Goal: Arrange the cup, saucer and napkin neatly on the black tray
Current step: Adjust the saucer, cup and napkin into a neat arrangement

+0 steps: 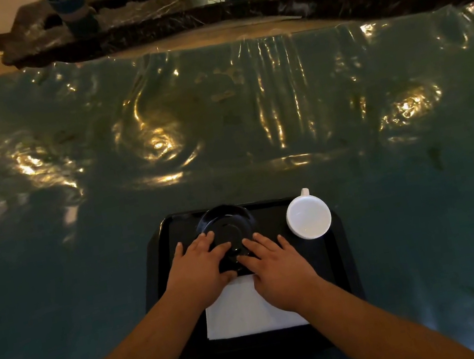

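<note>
napkin [246, 310] far corners under both hands | saucer [224, 222] near rim covered (by fingers [210, 249])

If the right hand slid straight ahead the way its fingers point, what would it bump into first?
Probably nothing new: the right hand already has fingers on the black saucer, pointing across it toward the tray's far edge. The white cup sits off to the right.

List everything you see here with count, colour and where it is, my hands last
tray: one, black, near middle of the table
saucer: one, black, far part of the tray, under both hands' fingers
cup: one, white, tray's far right corner, handle pointing away
napkin: one, white, near part of the tray
table cover: one, shiny teal, wrinkled
plant pots: two, blue-banded, far ledge
left hand: flat on saucer
right hand: flat on saucer and napkin
</note>
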### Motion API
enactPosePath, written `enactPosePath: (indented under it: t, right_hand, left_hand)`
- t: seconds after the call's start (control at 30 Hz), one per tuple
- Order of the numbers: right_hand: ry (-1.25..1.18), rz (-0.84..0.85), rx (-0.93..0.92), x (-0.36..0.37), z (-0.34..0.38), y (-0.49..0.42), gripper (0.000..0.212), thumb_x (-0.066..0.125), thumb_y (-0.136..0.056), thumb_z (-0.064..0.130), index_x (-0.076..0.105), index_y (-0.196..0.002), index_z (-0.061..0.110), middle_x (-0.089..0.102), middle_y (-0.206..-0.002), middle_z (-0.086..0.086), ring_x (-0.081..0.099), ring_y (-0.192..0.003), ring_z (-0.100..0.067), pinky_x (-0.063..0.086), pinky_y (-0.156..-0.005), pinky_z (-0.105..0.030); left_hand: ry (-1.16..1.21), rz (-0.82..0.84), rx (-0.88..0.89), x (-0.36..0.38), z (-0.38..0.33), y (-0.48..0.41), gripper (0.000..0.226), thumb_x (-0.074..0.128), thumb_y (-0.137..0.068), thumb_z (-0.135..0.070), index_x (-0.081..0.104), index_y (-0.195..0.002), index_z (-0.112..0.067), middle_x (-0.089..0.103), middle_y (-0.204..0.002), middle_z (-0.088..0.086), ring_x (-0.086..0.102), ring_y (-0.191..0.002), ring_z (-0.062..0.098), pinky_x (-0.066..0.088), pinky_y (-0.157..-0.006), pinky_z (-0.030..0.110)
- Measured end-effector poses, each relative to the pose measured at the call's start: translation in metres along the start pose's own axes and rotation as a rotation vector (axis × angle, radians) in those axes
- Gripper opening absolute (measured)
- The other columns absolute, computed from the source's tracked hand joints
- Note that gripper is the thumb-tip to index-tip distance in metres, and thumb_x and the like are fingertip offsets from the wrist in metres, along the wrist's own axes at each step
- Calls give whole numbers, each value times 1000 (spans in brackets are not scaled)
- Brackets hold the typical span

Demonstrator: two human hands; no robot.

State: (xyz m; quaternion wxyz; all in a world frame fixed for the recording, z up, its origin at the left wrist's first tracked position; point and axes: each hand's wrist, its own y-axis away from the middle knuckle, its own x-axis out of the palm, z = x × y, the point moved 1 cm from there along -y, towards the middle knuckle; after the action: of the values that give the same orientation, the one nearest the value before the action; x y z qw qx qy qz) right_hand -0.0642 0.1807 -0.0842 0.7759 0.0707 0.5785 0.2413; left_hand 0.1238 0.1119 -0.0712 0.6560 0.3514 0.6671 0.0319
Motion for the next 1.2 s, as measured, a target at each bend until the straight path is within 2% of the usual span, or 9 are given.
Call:
enactPosePath:
  t: [0.77, 0.83, 0.87, 0.9, 0.93, 1.0, 1.07, 1.13, 1.2]
  right_hand:
    - [-7, -22, 17, 1, -15, 13, 52, 42, -105, 33, 37, -157, 34, 20, -173, -1, 5, -159, -24, 7, -124, -60]
    - [-55, -85, -5, -6, -9, 16, 52, 43, -105, 32, 38, -157, 32, 29, -170, -2, 16, -157, -27, 13, -125, -55]
    - [-80, -175, -36, -12, -6, 19, 50, 46, -104, 30, 44, -154, 29, 40, -165, -3, 28, -153, -28, 21, -125, -52]
    - [-102, -298, -71, -19, -5, 23, 47, 48, -101, 28, 52, -148, 26, 53, -154, -4, 43, -142, -28, 34, -120, -49]
    - [-132, -443, -82, -25, -7, 27, 43, 50, -97, 24, 60, -138, 22, 63, -138, -5, 54, -126, -26, 46, -110, -46]
    - [-281, -676, 85, -36, -25, 39, 32, 56, -91, 19, 66, -121, 20, 68, -112, -4, 58, -101, -24, 53, -87, -41]
    - [-509, -738, 406, -44, -54, 50, 29, 62, -90, 21, 61, -119, 25, 65, -104, 1, 60, -94, -22, 51, -77, -37]
    - [-678, -661, 656, -48, -86, 55, 32, 60, -93, 29, 53, -124, 30, 65, -99, 3, 64, -89, -20, 50, -68, -34]
    - [-715, -510, 773, -46, -109, 53, 39, 60, -97, 35, 48, -133, 25, 64, -96, 3, 64, -83, -18, 46, -60, -31]
  left_hand:
    - [5, 1, 22, 0, -19, -7, 72, 55, -95, -63, 29, -158, -42, 15, -173, 3, 9, -158, 24, 5, -124, 59]
    - [20, -17, 37, -4, -22, -6, 69, 55, -95, -61, 33, -157, -38, 22, -171, 4, 14, -157, 24, 7, -125, 56]
    - [36, -58, 53, -8, -25, -5, 66, 55, -96, -59, 39, -155, -35, 30, -168, 3, 21, -155, 23, 11, -125, 54]
    - [54, -117, 74, -12, -27, -5, 62, 56, -96, -57, 47, -151, -31, 41, -163, 3, 31, -151, 23, 18, -124, 51]
    - [76, -184, 96, -16, -31, -6, 55, 58, -95, -53, 56, -145, -28, 52, -154, 2, 44, -142, 23, 30, -120, 47]
    - [171, -288, 107, -25, -42, -9, 41, 60, -95, -49, 67, -129, -27, 68, -131, -1, 62, -116, 21, 51, -97, 40]
    - [338, -279, 48, -34, -58, -18, 34, 59, -95, -50, 68, -122, -30, 71, -117, -5, 65, -101, 17, 54, -81, 35]
    - [474, -205, -22, -38, -78, -32, 37, 59, -96, -53, 66, -125, -31, 72, -115, -7, 65, -100, 15, 52, -78, 33]
    - [573, -136, -69, -40, -96, -47, 44, 58, -97, -56, 63, -132, -30, 72, -117, -7, 65, -104, 15, 50, -80, 33]
